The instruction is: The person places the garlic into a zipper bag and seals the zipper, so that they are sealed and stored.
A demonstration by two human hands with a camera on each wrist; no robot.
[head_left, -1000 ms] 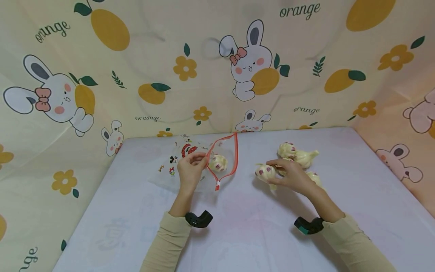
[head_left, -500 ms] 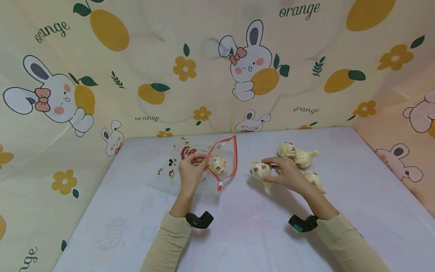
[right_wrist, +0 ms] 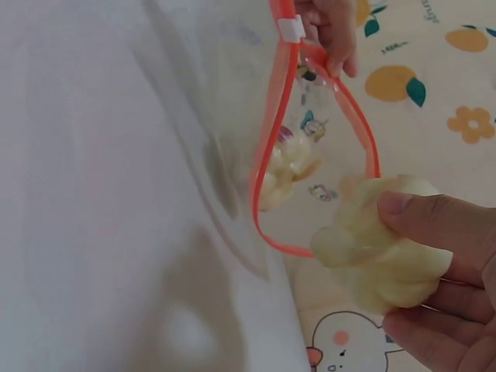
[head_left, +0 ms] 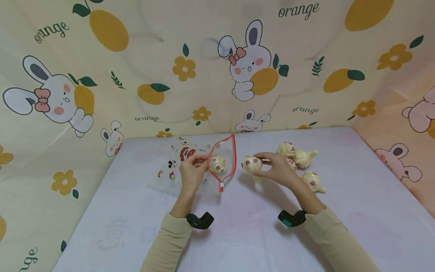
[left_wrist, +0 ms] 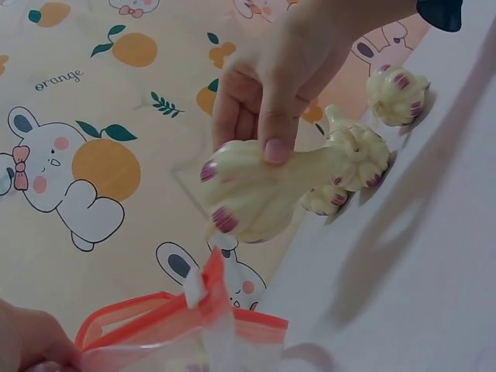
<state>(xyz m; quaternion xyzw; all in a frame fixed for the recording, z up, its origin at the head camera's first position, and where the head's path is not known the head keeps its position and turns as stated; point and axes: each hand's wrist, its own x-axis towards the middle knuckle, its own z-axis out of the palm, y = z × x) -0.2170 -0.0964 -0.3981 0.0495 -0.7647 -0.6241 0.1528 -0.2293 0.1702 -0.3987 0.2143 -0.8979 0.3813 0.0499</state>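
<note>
In the head view my left hand (head_left: 192,173) pinches the near lip of a clear zip bag (head_left: 233,158) with an orange-red edge and cartoon prints. The bag's mouth gapes toward the right. One garlic bulb (head_left: 218,164), cream with purple marks, lies inside it. My right hand (head_left: 279,170) holds another garlic bulb (head_left: 251,164) between thumb and fingers, just right of the mouth and apart from it. The right wrist view shows this held bulb (right_wrist: 380,248) close in front of the orange-red opening. A white slider (right_wrist: 291,29) sits on the bag's edge.
Several more garlic bulbs (head_left: 304,158) lie on the white-covered table (head_left: 244,234) behind and right of my right hand; one bulb (head_left: 313,181) sits nearer. A patterned cloth (head_left: 204,56) with rabbits and oranges rises behind the table. Each wrist wears a black device (head_left: 200,220).
My right hand has carried its garlic bulb leftward, closer to the bag's mouth, uncovering bulbs behind it. The left hand keeps its hold on the bag, almost still.
</note>
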